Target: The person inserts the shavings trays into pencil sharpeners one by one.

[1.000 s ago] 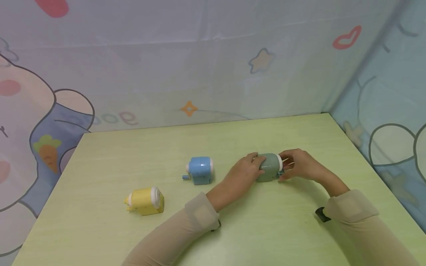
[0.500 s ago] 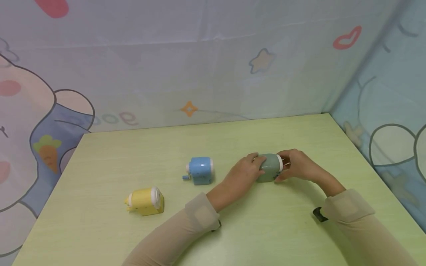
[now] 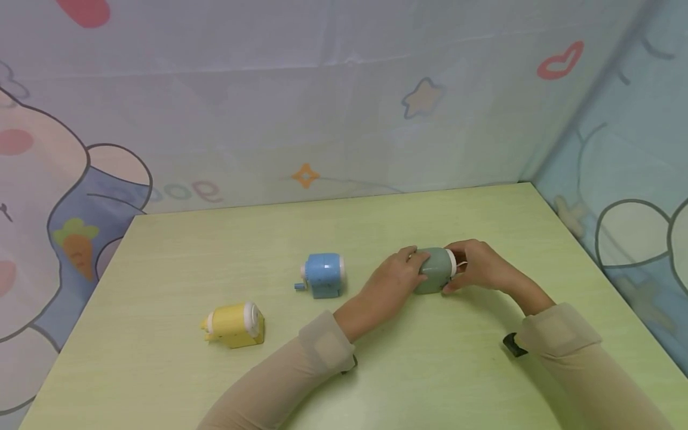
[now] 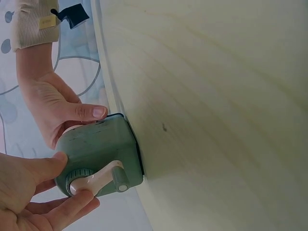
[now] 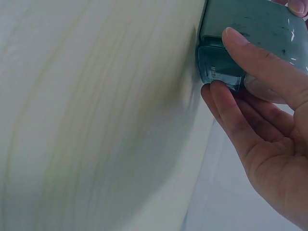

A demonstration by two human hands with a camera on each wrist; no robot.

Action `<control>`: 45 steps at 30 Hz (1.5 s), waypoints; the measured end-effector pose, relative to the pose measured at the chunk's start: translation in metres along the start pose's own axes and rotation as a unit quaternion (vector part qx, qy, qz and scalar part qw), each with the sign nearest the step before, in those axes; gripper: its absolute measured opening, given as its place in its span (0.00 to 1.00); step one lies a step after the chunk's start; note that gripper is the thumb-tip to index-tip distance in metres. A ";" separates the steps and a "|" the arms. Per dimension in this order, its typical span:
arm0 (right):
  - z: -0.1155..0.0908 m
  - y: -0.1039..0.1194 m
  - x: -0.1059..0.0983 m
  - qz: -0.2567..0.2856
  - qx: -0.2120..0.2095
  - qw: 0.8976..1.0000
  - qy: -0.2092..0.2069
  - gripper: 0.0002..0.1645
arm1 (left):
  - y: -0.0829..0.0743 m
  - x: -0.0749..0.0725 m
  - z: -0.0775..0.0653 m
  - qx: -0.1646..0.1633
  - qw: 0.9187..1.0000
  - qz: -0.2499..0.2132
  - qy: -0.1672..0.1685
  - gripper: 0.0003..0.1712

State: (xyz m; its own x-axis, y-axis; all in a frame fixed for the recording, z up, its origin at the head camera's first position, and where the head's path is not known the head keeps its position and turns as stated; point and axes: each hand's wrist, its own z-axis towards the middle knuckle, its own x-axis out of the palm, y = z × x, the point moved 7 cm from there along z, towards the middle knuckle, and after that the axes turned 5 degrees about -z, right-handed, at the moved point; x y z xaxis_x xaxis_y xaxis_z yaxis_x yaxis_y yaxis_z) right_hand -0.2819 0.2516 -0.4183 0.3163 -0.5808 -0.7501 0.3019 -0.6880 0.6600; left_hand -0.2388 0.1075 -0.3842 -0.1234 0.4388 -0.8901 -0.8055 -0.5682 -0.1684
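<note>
A green hand-crank pencil sharpener (image 3: 436, 272) stands on the table at centre right in the head view. My left hand (image 3: 391, 280) grips its crank end. In the left wrist view, the thumb lies on the body and the fingers reach round the base of the pale crank handle (image 4: 98, 179). My right hand (image 3: 484, 266) holds the opposite end, by the white rim. Its thumb lies along the body's side in the right wrist view, with fingertips against the end of the see-through shavings drawer (image 5: 216, 67), which sits in the body.
To the left of the hands stands a blue pencil sharpener (image 3: 325, 276), its crank pointing left. A yellow pencil sharpener (image 3: 236, 325) is nearer and further left. A patterned cloth (image 3: 355, 119) hangs behind the pale green table (image 3: 215, 251).
My right hand has moved a little left, closing in on the green sharpener, and the drawer that stuck out at its right end has gone in. My left hand has stayed put.
</note>
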 end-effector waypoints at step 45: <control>0.002 0.000 0.005 -0.012 -0.008 1.000 -0.011 0.37 | 0.003 0.005 -0.003 -0.015 0.999 0.026 0.024 0.28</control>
State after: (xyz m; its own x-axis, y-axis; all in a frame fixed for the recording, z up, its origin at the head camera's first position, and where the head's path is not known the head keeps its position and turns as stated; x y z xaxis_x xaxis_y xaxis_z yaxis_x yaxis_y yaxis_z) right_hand -0.2819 0.2475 -0.4220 0.2888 -0.5746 -0.7658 0.3233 -0.6944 0.6429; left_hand -0.2399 0.1056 -0.3909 -0.1352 0.3744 -0.9174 -0.7811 -0.6100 -0.1338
